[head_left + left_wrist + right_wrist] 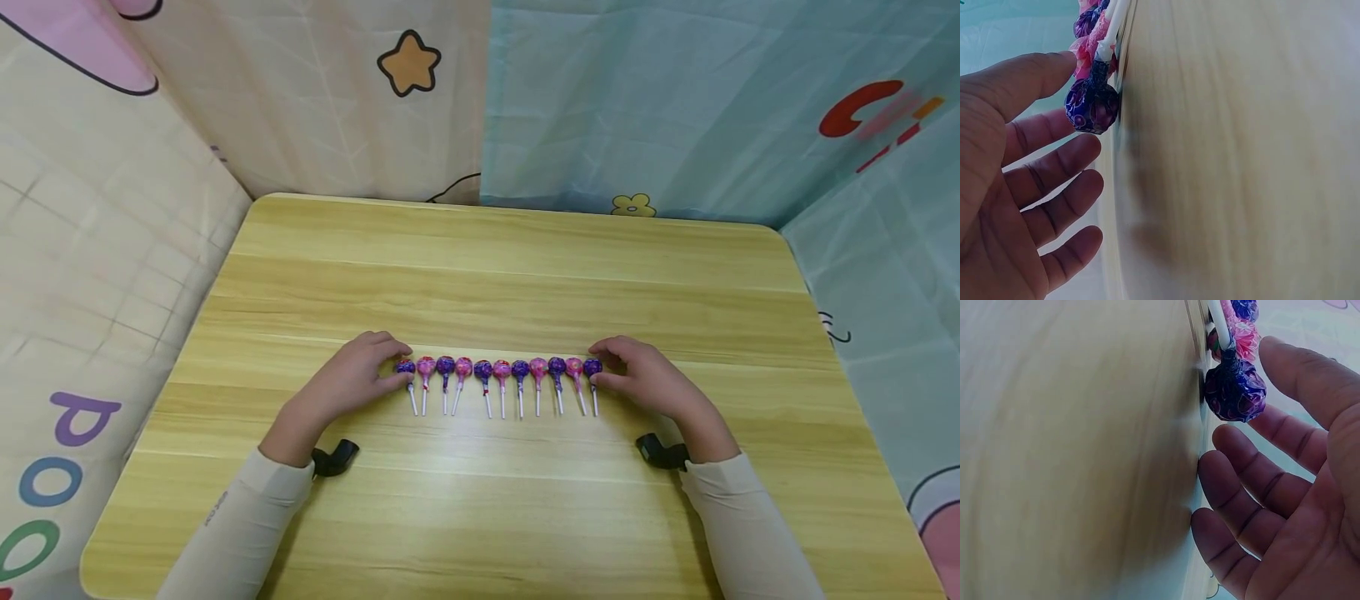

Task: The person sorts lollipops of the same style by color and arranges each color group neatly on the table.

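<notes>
Several wrapped lollipops [501,369] lie side by side in a row on the wooden table, purple and pink alternating, white sticks toward the person. At the left end, my left hand [358,375] is at a purple lollipop [1092,105], thumb and forefinger on either side of its head; whether they touch it I cannot tell. My right hand [648,375] is around the purple lollipop [1236,390] at the right end in the same way. In the right wrist view its thumb stands apart from the wrapper. The fingers of both hands are spread and loosely bent.
The wooden table [480,275] has rounded back corners. Printed curtains [637,100] hang behind it and at both sides. A black wrist device [336,458] is on the left wrist, and another black device [662,452] is on the right.
</notes>
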Demonstrator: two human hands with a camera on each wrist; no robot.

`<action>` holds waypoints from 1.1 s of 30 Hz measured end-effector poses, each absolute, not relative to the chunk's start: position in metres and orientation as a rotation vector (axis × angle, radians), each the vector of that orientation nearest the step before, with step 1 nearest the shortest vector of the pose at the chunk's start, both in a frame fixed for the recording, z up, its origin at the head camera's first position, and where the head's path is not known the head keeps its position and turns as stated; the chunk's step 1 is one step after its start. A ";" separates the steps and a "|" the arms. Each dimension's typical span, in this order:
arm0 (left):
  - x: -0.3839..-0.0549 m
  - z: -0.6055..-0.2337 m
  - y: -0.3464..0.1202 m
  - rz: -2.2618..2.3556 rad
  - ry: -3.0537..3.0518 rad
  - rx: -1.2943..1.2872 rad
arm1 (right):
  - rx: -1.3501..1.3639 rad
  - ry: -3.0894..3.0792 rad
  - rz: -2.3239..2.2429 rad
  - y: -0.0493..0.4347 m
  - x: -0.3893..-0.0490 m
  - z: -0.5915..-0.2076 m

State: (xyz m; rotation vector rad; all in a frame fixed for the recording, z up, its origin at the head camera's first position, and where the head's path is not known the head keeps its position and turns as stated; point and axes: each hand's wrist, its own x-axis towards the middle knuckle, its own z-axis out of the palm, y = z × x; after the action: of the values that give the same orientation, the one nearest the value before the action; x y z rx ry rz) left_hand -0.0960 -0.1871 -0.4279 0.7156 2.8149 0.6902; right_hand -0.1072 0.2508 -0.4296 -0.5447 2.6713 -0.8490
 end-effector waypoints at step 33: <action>-0.100 -0.430 -0.186 0.672 2.800 0.741 | -0.571 2.673 -0.853 0.248 -0.111 -0.432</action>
State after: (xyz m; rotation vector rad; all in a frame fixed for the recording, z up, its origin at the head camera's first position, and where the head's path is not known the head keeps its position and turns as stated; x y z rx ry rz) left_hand -0.0997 -0.1856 -0.4299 0.7412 2.8000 0.6718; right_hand -0.1112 0.2483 -0.4322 -0.5707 2.6729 -0.8528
